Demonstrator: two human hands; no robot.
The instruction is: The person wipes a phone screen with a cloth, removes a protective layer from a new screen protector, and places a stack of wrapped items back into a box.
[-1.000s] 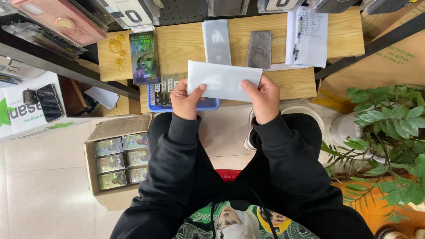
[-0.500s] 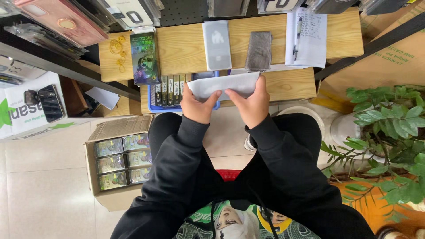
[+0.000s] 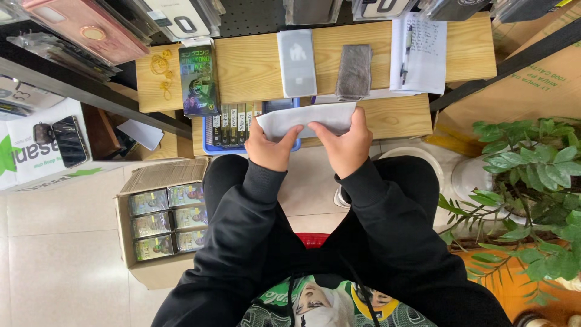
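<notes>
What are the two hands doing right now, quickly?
Left hand: closed on the left end of the white envelope.
Right hand: closed on the right end of the same envelope.

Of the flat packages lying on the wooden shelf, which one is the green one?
The package at the left, beside the rubber bands. It has a dark green printed picture; the white one and the grey one are plain.

Single head-worn view, looking steeply down, close over the lap, facing a low wooden bench [image 3: 254, 66].
</notes>
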